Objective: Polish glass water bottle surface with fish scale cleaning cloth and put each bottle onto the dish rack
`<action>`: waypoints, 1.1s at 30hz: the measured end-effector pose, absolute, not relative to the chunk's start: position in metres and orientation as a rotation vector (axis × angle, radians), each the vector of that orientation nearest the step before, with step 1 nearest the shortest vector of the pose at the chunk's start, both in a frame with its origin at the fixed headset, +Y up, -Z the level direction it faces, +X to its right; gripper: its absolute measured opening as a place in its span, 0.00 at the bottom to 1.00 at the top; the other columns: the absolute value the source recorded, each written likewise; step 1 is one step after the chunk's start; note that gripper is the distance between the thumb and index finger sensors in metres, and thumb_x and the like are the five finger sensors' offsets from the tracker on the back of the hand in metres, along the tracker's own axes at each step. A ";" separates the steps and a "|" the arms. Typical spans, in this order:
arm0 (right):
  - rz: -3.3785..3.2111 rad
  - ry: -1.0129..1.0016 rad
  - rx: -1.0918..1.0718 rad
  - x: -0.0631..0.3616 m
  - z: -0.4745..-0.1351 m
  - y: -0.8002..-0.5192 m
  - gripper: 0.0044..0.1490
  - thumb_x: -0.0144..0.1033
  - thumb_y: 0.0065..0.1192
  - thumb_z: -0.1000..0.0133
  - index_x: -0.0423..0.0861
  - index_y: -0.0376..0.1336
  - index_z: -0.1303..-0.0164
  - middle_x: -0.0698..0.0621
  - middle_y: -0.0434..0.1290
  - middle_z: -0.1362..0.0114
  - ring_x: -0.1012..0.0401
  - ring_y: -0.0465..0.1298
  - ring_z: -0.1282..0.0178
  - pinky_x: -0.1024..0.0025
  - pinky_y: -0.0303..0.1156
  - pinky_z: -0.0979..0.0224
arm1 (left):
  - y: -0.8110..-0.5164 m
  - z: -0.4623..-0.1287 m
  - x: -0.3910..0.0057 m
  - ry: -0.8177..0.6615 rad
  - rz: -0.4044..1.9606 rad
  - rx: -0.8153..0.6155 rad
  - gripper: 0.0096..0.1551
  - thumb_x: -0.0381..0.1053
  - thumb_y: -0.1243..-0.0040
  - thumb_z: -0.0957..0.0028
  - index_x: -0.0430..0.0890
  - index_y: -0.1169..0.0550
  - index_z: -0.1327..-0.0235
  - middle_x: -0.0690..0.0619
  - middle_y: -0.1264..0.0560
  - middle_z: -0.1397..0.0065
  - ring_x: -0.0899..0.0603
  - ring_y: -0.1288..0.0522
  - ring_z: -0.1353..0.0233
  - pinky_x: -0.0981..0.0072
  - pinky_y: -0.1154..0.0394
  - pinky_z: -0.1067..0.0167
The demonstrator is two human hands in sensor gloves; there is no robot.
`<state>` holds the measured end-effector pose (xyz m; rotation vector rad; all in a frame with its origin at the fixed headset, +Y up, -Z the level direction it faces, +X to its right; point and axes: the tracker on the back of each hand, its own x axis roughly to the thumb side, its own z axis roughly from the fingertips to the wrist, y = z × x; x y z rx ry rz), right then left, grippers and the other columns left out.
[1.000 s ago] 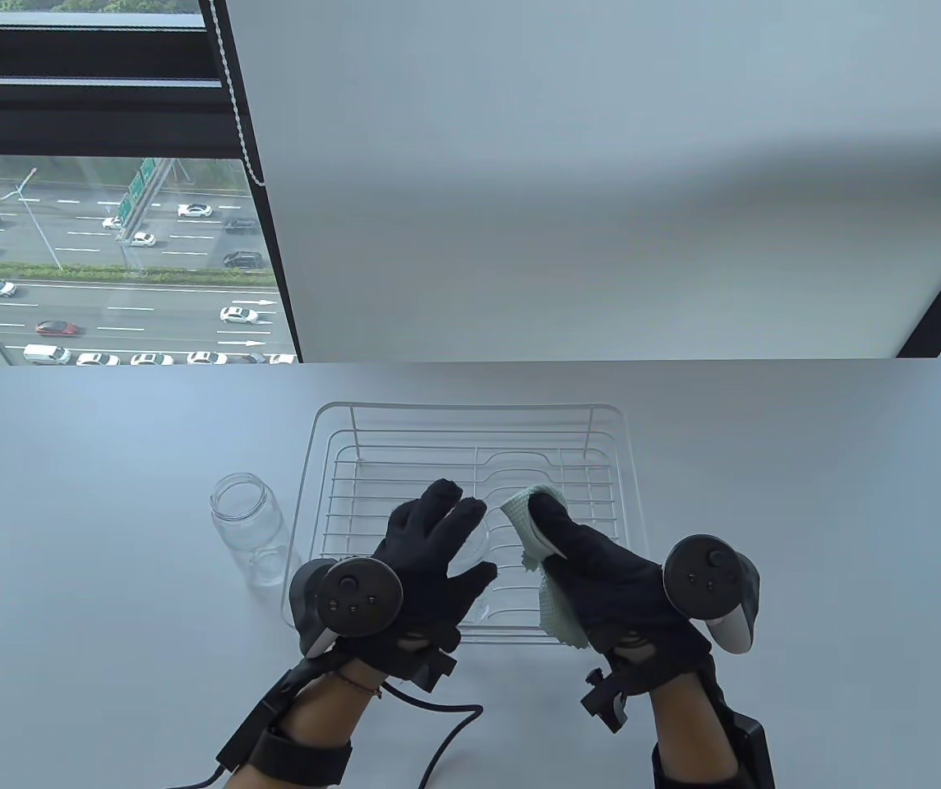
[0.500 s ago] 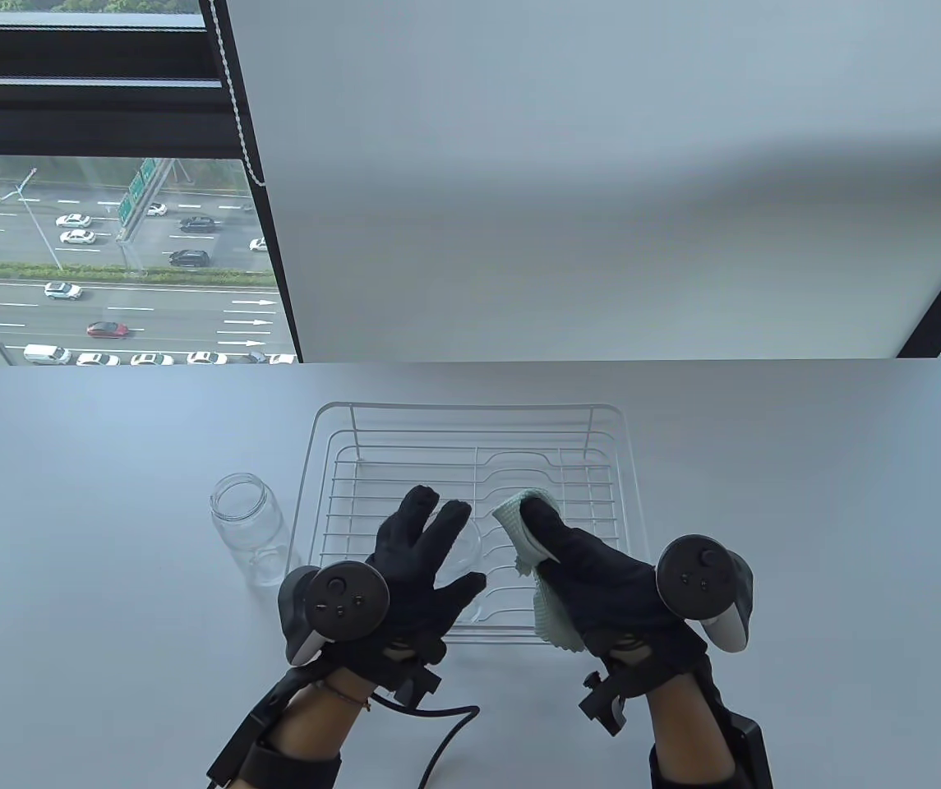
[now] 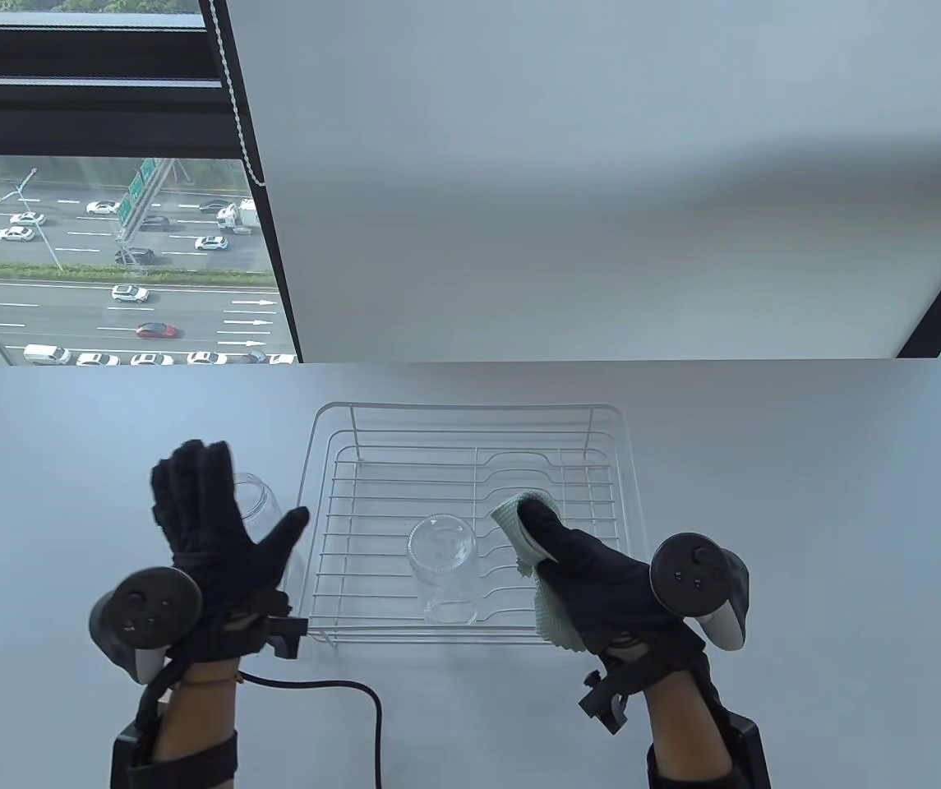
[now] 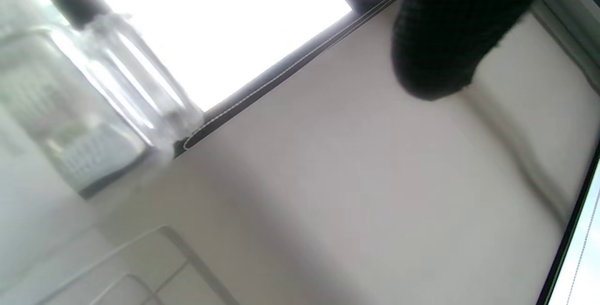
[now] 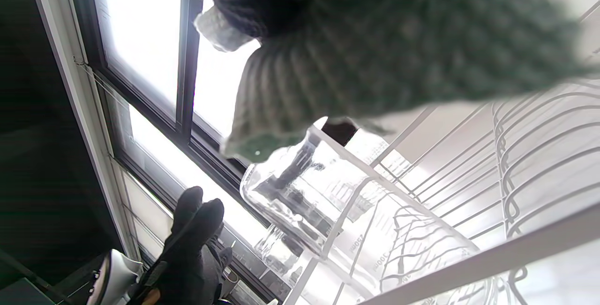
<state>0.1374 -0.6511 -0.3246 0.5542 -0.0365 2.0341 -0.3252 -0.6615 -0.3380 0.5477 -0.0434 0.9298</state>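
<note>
Table view: white wire dish rack (image 3: 470, 427) at centre of grey desk (image 3: 766, 493); one clear glass bottle (image 3: 445, 575) standing in its near half, free of both hands. Second glass bottle (image 3: 260, 501) upright on desk just left of rack, partly hidden behind left hand (image 3: 207, 526), fingers spread straight, holding nothing; contact with that bottle cannot be told. Right hand (image 3: 585, 575) over right part of rack, fingers curled round pale green fish scale cleaning cloth (image 3: 552, 616), near racked bottle, not touching. Left wrist view: second bottle blurred at left, rack corner below.
</note>
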 end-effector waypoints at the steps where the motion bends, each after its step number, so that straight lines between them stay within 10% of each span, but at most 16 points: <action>1: 2.032 -0.032 0.553 0.138 -0.325 -0.652 0.35 0.40 0.60 0.37 0.68 0.53 0.20 0.39 0.74 0.37 0.47 0.80 0.48 0.51 0.78 0.46 | -0.678 -0.350 -0.342 -0.010 1.025 0.457 0.69 0.69 0.26 0.53 0.56 0.62 0.19 0.44 0.66 0.15 0.28 0.71 0.18 0.21 0.63 0.30; 8: 2.020 -0.020 0.516 0.148 -0.331 -0.657 0.35 0.41 0.60 0.38 0.67 0.53 0.20 0.38 0.74 0.36 0.47 0.80 0.48 0.51 0.78 0.46 | -0.741 -0.395 -0.377 -0.234 1.233 -0.013 0.80 0.65 0.19 0.59 0.59 0.71 0.26 0.44 0.68 0.15 0.29 0.71 0.16 0.18 0.65 0.31; 17: 2.014 0.003 0.523 0.148 -0.332 -0.658 0.35 0.41 0.60 0.37 0.67 0.53 0.20 0.38 0.74 0.36 0.47 0.80 0.48 0.50 0.78 0.46 | -0.771 -0.404 -0.365 -0.163 1.374 0.057 0.77 0.45 0.12 0.61 0.55 0.61 0.22 0.45 0.43 0.17 0.25 0.41 0.18 0.15 0.52 0.30; 23: 1.986 -0.029 0.548 0.147 -0.327 -0.651 0.36 0.39 0.61 0.38 0.69 0.53 0.21 0.39 0.74 0.36 0.47 0.80 0.48 0.51 0.78 0.46 | -0.724 -0.372 -0.372 -0.038 1.245 0.462 0.70 0.56 0.13 0.63 0.46 0.52 0.23 0.45 0.38 0.20 0.26 0.33 0.23 0.15 0.45 0.33; 27: 1.971 -0.079 0.568 0.139 -0.321 -0.644 0.38 0.39 0.61 0.38 0.72 0.49 0.21 0.40 0.74 0.36 0.49 0.80 0.48 0.52 0.78 0.46 | -0.653 -0.334 -0.339 -0.205 1.407 0.749 0.66 0.67 0.19 0.57 0.53 0.49 0.19 0.41 0.38 0.21 0.27 0.33 0.29 0.18 0.40 0.34; 33: 1.863 -0.082 0.630 0.128 -0.311 -0.637 0.44 0.40 0.62 0.38 0.68 0.41 0.20 0.42 0.74 0.36 0.50 0.80 0.49 0.53 0.78 0.46 | -0.607 -0.291 -0.217 -0.643 1.715 0.399 0.63 0.72 0.29 0.50 0.54 0.54 0.16 0.41 0.39 0.21 0.22 0.30 0.28 0.23 0.27 0.40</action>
